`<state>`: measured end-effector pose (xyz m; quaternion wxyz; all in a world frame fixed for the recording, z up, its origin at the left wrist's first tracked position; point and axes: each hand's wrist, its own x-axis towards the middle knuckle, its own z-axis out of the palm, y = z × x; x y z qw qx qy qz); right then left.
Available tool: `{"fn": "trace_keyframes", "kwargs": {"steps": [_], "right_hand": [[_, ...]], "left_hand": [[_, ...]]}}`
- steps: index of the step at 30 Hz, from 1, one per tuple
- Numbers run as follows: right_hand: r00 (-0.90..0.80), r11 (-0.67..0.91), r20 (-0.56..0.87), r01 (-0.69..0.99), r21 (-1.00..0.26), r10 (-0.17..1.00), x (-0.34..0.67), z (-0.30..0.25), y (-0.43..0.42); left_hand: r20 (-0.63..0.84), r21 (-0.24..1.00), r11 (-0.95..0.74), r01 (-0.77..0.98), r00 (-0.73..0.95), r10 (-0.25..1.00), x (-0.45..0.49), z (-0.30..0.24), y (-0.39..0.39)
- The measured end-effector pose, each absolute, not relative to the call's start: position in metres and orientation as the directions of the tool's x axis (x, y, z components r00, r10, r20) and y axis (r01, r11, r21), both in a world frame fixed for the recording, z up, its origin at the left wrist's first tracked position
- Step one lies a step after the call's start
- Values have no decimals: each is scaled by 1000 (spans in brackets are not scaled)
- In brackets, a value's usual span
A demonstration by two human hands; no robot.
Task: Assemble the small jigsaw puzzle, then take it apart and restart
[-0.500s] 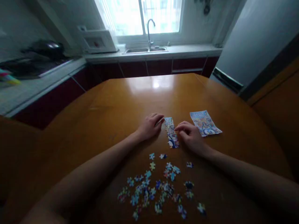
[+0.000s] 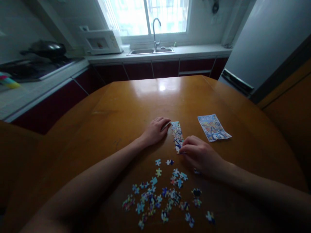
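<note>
A narrow strip of joined puzzle pieces (image 2: 177, 135) lies on the wooden table (image 2: 126, 106). My left hand (image 2: 155, 130) rests flat beside the strip's far end, fingers stretched toward it. My right hand (image 2: 200, 155) is curled, fingertips pinched at the strip's near end, covering it. Whether a piece is between the fingers is hidden. Several loose puzzle pieces (image 2: 165, 194) are scattered nearer to me. A printed picture sheet (image 2: 213, 127) lies to the right of the strip.
Beyond the table runs a counter with a sink and tap (image 2: 155, 38) under a bright window. A microwave (image 2: 102, 42) stands to its left, a dark pan (image 2: 47, 50) on the stove further left. A grey fridge (image 2: 262, 45) stands at the right.
My right hand has slid toward me along the strip, from its right side to its near end. My left hand has stayed in place.
</note>
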<state>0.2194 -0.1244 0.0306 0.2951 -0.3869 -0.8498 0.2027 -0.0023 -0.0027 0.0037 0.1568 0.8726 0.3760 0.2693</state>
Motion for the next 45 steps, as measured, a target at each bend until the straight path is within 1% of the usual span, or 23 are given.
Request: {"fn": "trace_keyframes", "kwargs": {"steps": [3, 7, 11, 15, 21, 27, 29, 32, 35, 37, 39, 42, 45], "right_hand": [[-590, 581, 174, 623, -523, 789, 220, 33, -136], [-599, 527, 36, 673, -520, 800, 218, 35, -151], [-583, 471, -61, 709, -525, 810, 215, 37, -159], [-575, 455, -90, 724, -518, 813, 215, 36, -160], [-583, 463, -54, 695, -550, 811, 217, 33, -158], [-532, 459, 35, 694, -554, 846, 219, 32, -148], [-499, 449, 80, 684, -574, 863, 221, 28, -139], [-423, 447, 194, 660, -603, 885, 223, 20, -124], [-378, 494, 320, 613, -617, 869, 224, 17, -114], [-441, 575, 374, 564, -592, 816, 222, 17, -115], [-544, 663, 391, 512, -546, 742, 217, 17, -122], [-660, 742, 372, 462, -485, 653, 209, 16, -135], [-714, 768, 339, 437, -467, 613, 205, 15, -140]], "left_hand": [[351, 477, -669, 570, 574, 739, -3, 3, -3], [359, 485, -675, 556, 577, 734, -3, 2, -2], [361, 491, -675, 551, 577, 733, -4, 1, -1], [367, 486, -677, 553, 574, 732, -4, -2, 1], [357, 492, -669, 556, 572, 738, -5, -2, 2], [353, 519, -656, 548, 562, 748, -5, -3, 2], [364, 534, -658, 530, 559, 745, -5, -3, 2], [382, 548, -659, 515, 547, 745, -4, -4, 2], [378, 545, -655, 524, 543, 750, -4, -3, 1], [373, 542, -651, 530, 543, 753, -4, -3, 1], [373, 538, -653, 533, 545, 751, -4, -2, 1], [379, 529, -660, 534, 547, 747, -4, -2, 0], [377, 532, -659, 531, 549, 746, -3, -4, -1]]}}
